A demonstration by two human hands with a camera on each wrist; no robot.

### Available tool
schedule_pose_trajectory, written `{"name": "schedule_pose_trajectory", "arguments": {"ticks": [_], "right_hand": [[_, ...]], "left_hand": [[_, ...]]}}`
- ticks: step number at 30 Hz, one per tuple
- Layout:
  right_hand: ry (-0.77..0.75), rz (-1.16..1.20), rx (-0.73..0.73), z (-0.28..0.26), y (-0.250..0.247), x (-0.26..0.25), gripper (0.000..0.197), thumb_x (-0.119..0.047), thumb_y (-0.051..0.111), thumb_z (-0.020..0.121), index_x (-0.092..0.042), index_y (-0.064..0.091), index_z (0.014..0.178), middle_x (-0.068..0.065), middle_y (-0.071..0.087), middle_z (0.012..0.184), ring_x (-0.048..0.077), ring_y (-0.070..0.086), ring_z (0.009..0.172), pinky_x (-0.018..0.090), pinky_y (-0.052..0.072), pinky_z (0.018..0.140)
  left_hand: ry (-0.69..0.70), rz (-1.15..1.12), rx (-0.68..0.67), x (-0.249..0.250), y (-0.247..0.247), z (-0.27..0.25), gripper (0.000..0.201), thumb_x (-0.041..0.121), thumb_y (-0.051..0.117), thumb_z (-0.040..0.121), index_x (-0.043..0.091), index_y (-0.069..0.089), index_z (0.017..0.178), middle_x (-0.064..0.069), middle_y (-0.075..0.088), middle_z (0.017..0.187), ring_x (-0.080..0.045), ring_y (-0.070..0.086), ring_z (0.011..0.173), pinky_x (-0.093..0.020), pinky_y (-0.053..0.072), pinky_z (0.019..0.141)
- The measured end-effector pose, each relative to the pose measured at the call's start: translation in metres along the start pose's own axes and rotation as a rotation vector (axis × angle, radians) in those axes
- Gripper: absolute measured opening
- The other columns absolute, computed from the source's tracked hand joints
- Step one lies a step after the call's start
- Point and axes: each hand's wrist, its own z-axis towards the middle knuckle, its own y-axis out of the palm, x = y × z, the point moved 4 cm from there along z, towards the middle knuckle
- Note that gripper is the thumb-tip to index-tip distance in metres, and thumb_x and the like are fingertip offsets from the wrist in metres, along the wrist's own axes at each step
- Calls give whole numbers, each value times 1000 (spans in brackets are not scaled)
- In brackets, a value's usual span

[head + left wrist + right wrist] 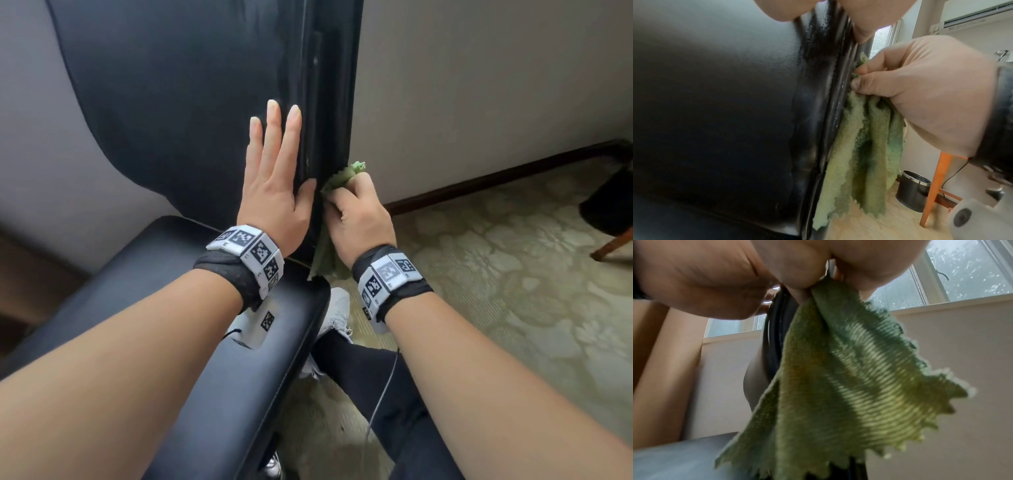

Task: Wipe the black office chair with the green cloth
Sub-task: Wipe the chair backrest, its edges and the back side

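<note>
The black office chair fills the upper left of the head view, backrest upright, seat below. My left hand lies flat with straight fingers on the backrest front, near its right edge. My right hand grips the bunched green cloth and holds it against the backrest's side edge. In the left wrist view the right hand pinches the cloth against the chair's black rim, the rest hanging down. The right wrist view shows the cloth dangling below the fingers.
A pale wall with a dark baseboard stands just right of the chair. Patterned carpet covers the floor. A wooden leg and a dark object sit at the far right; a black bin stands near it. My leg and shoe are beside the seat.
</note>
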Motion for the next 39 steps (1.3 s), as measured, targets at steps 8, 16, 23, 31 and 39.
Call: {"name": "schedule_pose_trajectory", "arguments": {"ticks": [8, 16, 23, 31, 39], "right_hand": [[107, 3, -108, -18, 18, 11, 14, -24, 60, 91, -13, 68, 94, 8, 52, 102, 40, 58, 71, 46, 54, 59], [316, -110, -411, -1, -11, 7, 25, -25, 56, 95, -19, 75, 109, 7, 58, 106, 29, 62, 97, 32, 50, 85], [192, 184, 68, 9, -33, -13, 17, -23, 67, 93, -19, 78, 105, 1, 59, 99, 8, 55, 86, 12, 37, 81], [232, 21, -155, -24, 29, 20, 19, -29, 57, 95, -15, 69, 93, 1, 50, 97, 27, 58, 77, 44, 55, 69], [223, -23, -150, -43, 54, 39, 16, -26, 58, 92, -13, 65, 87, 1, 48, 94, 29, 56, 70, 42, 55, 61]], "left_hand": [[-4, 8, -13, 0, 0, 2, 87, 11, 55, 97, 24, 6, 167, -1, -7, 175, -29, -15, 160, -48, -1, 131], [-21, 25, -104, 1, -17, -2, 87, 13, 55, 102, 33, 0, 167, 12, -15, 173, -17, -20, 159, -28, -10, 125], [12, 1, -123, -8, -16, -11, 78, 12, 47, 105, 31, 3, 167, 8, -11, 174, -18, -17, 160, -28, -8, 126], [-15, -42, -136, -18, 4, -27, 93, 0, 40, 85, 26, 5, 167, 3, -10, 175, -23, -18, 160, -35, -7, 129], [-32, -50, -99, -20, 18, -26, 98, 0, 39, 78, 20, 4, 167, -5, -9, 175, -30, -18, 160, -55, -1, 129]]}}
